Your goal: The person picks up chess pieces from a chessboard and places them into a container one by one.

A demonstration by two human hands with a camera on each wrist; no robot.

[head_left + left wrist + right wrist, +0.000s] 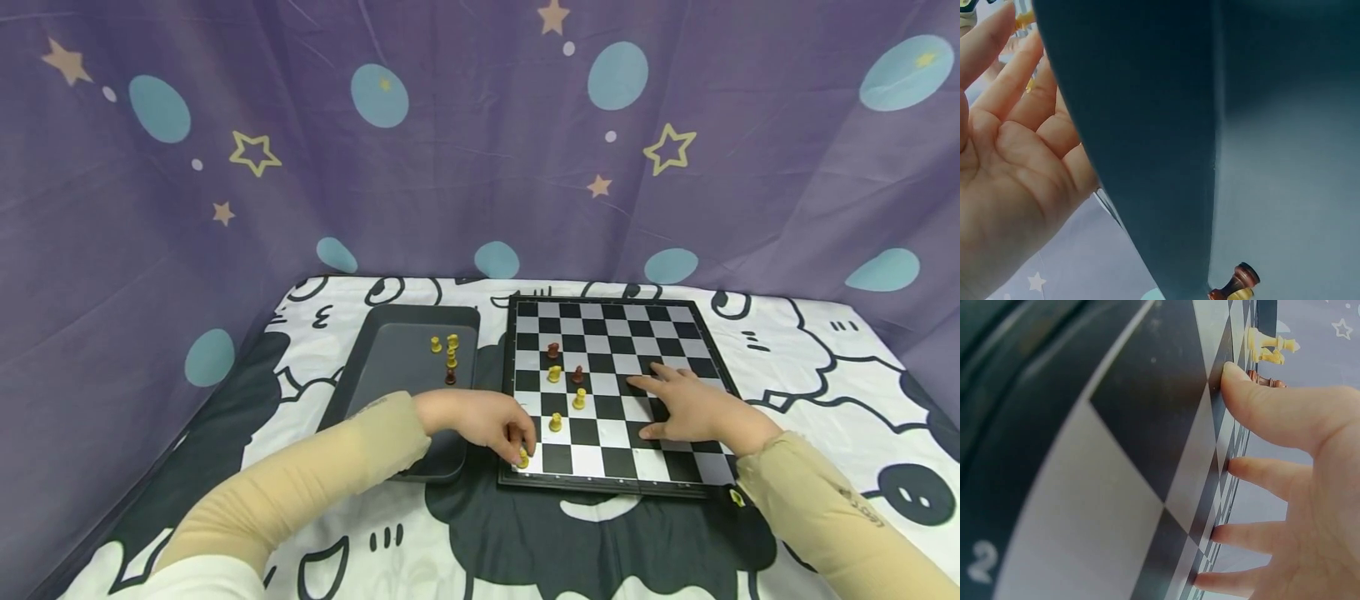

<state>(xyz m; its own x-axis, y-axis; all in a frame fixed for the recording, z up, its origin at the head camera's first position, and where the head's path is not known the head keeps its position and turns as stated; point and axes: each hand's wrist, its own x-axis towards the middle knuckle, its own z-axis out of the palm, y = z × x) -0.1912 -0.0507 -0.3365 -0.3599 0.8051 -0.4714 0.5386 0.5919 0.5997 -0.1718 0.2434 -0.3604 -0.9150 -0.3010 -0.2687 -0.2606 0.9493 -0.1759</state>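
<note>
At the near left corner of the chessboard (611,433), my left hand (487,423) pinches a small yellow chess piece (523,458) between thumb and fingertips. In the left wrist view the yellow piece (1024,20) shows at the tips of the thumb and index finger, and the palm is bare. My right hand (690,407) rests with spread fingers on the right half of the board, its fingertips (1235,374) touching the squares. Left of it on the board stand yellow pieces (580,398) and two red-brown pieces (552,350).
A dark grey tray (386,350) lies left of the board, under the left forearm. Several yellow chess pieces (452,358) and a dark red one (450,377) are near its right side. A purple curtain (450,167) hangs behind the cloth-covered table (390,517).
</note>
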